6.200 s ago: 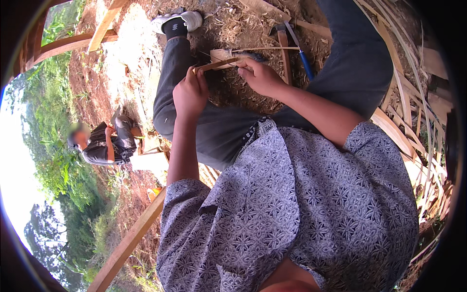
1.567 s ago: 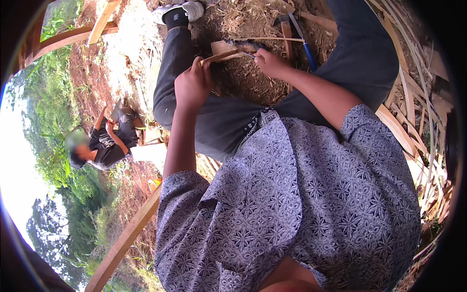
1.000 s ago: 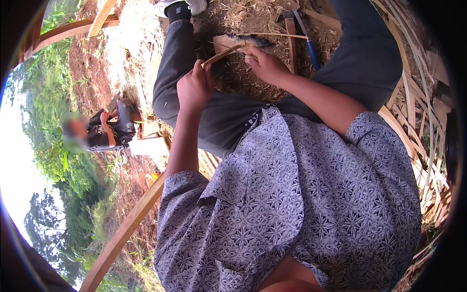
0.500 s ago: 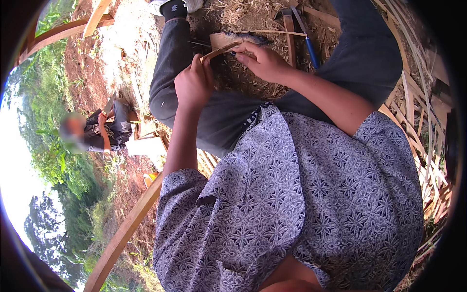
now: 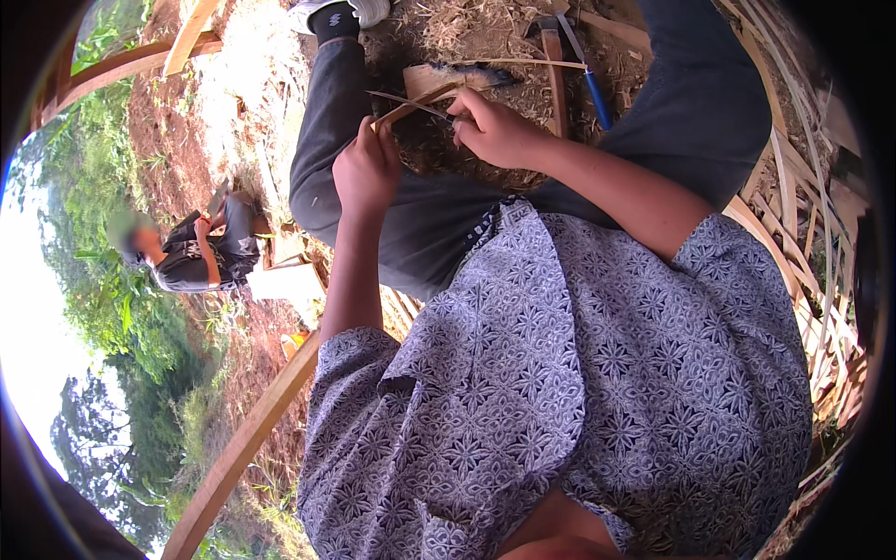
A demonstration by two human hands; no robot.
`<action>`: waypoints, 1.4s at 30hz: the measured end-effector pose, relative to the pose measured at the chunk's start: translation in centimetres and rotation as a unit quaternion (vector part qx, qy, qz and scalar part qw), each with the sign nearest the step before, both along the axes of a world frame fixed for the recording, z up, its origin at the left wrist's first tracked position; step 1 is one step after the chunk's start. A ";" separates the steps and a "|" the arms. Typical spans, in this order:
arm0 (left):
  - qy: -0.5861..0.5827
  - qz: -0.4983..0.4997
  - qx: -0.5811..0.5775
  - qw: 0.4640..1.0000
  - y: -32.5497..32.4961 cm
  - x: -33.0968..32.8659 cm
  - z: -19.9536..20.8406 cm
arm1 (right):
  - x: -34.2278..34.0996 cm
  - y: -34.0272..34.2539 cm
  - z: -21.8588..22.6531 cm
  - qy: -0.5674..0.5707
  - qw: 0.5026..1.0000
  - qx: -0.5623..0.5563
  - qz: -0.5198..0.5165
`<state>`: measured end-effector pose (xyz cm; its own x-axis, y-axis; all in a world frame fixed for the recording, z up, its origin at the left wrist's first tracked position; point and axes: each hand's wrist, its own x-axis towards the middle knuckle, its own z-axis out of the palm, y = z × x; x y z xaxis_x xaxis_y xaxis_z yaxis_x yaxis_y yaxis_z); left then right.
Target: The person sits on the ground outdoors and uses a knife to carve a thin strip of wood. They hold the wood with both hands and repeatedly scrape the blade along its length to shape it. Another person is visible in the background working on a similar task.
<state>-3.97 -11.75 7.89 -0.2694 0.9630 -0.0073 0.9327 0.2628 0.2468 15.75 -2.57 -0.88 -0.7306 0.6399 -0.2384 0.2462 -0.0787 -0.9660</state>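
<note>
— Right hand (image 5: 499, 133) sits slightly lower in the frame than half a second ago; more of its thin-bladed knife (image 5: 385, 95) now shows, running from upper left down to the fingers. Left hand (image 5: 367, 173)?

— Fingers pinched on the lower-left end of a wooden strip (image 5: 396, 114). Strip location: upper centre of the frame, between the hands.

— Long axis?

— Slants from the left hand up and to the right; far end is just beside the right hand's fingertips. Blade slants the opposite way, so the two cross.

— In contact at the crossing?

— Cannot tell from this view. Right hand is curled around the knife's handle, which the fingers mostly hide.

— Which hand is nearer the crossing?

— Too close to call. Strip leads up and right from the left hand; blade leads up and left from the right.

— Surroundings?

— Pale wood block (image 5: 420, 77) just above the strip. Blue-handled knife (image 5: 597, 101) to the right, near the dark trouser leg (image 5: 695, 103). Shavings (image 5: 455, 33) on the ground, top centre.
</note>
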 end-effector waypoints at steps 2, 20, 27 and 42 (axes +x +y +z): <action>-0.003 -0.012 -0.001 1.000 0.4 0.5 0.4 | 0.4 0.4 1.7 -0.016 1.000 -0.011 0.000; 0.046 -0.018 -0.163 0.985 -0.6 5.0 3.8 | 1.4 0.0 0.7 -0.008 0.998 -0.056 0.033; 0.026 -0.033 -0.101 0.994 -1.0 5.5 3.2 | 2.0 0.0 0.7 -0.071 0.997 -0.006 0.032; 0.060 -0.033 -0.084 0.994 -0.5 4.8 3.6 | 0.7 0.0 4.5 0.024 0.999 -0.018 0.021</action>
<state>0.80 -12.24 11.51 -0.2147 0.9665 -0.1403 0.9694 0.2284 0.0901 16.47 -2.59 3.59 -0.7677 0.6005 -0.2235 0.2025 -0.1036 -0.9738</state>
